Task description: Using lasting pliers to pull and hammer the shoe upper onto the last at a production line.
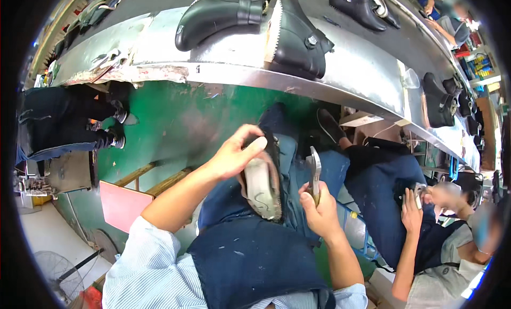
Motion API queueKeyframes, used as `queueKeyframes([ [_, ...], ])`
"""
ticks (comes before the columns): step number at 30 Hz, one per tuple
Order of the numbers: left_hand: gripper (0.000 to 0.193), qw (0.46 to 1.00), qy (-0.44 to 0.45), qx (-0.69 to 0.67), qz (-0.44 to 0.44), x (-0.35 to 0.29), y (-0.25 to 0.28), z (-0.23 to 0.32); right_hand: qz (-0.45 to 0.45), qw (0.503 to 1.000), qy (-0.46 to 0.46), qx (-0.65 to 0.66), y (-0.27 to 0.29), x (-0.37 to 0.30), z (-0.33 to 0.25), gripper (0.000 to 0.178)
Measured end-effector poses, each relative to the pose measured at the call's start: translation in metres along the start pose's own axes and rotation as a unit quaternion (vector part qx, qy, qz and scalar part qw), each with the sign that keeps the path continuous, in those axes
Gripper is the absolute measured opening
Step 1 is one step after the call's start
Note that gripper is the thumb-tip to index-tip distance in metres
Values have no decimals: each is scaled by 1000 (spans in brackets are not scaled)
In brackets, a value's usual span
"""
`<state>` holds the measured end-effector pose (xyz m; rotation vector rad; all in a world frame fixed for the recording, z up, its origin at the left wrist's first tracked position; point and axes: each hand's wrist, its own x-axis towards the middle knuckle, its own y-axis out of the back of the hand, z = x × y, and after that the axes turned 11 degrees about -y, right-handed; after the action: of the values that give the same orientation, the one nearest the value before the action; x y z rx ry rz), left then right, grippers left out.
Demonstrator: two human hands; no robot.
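Across my lap lies a boot [262, 189], its pale underside turned up and a toothed edge showing along its rim. My left hand [235, 153] is closed over the far end of the boot, and most of the dark upper is hidden beneath. A hammer [315, 168] stands upright in my right hand [322, 212], the fingers wrapped round its handle and the metal head raised. The hammer is apart from the boot, to its right. A dark blue apron [255, 261] covers my front.
Beyond my knees runs a workbench with a metal edge [239, 77], bearing black boots [218, 19], [298, 40]. A pink stool [125, 205] stands left on the green floor. At right a co-worker [447, 266] sits close; another person's legs [64, 122] are at left.
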<state>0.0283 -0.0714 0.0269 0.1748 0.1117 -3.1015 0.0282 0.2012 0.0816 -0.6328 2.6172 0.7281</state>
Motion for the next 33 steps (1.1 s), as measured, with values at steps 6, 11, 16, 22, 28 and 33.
queueKeyframes([
  [6, 69, 962, 254, -98, -17, -6, 54, 1, -80, 992, -89, 26, -42, 3, 39, 32],
  [11, 79, 971, 63, -182, -141, -26, 67, 28, -98, 995, -30, 9, -2, -27, 25, 26],
  [16, 86, 946, -43, -48, -318, -15, 47, 52, -126, 984, -41, -121, 55, -48, -8, 25],
  [22, 87, 950, 4, -56, -307, -15, 42, 56, -85, 958, 105, -252, 75, -71, -6, 47],
  [28, 87, 943, -12, -30, -332, -13, 34, 60, -27, 916, 151, -370, 81, -75, -13, 51],
  [33, 85, 933, -51, 6, -356, -7, 19, 73, -2, 863, 135, -486, 89, -80, -23, 49],
])
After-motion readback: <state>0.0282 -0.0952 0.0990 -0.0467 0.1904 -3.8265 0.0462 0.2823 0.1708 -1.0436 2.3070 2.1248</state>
